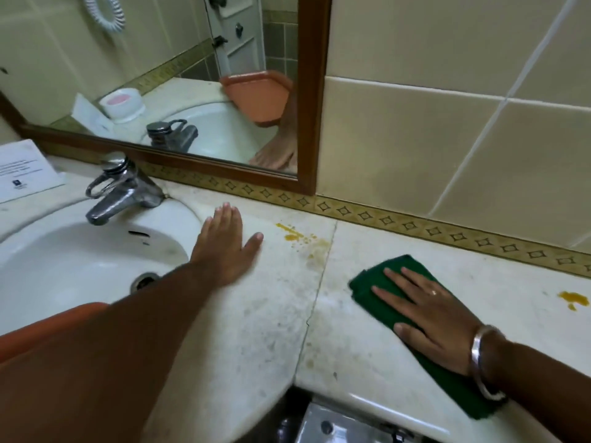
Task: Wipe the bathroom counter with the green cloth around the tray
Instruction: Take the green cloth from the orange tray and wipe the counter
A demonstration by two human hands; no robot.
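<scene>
Two flat hands: right hand presses green cloth; left hand lies beside empty sink.

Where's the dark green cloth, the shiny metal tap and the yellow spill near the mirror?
Dark green cloth (371, 278): head view, bare corner beyond the fingertips.
Shiny metal tap (110, 199): head view, on its spout.
Yellow spill (292, 233): head view, its thickest blob on the counter.

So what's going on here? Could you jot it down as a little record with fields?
place: bathroom counter beside sink
left hand: flat, open, on the sink's edge
right hand: pressed flat on the cloth
stains: yellow spots between the hands; another far right
tray: orange edge under the left arm
</scene>
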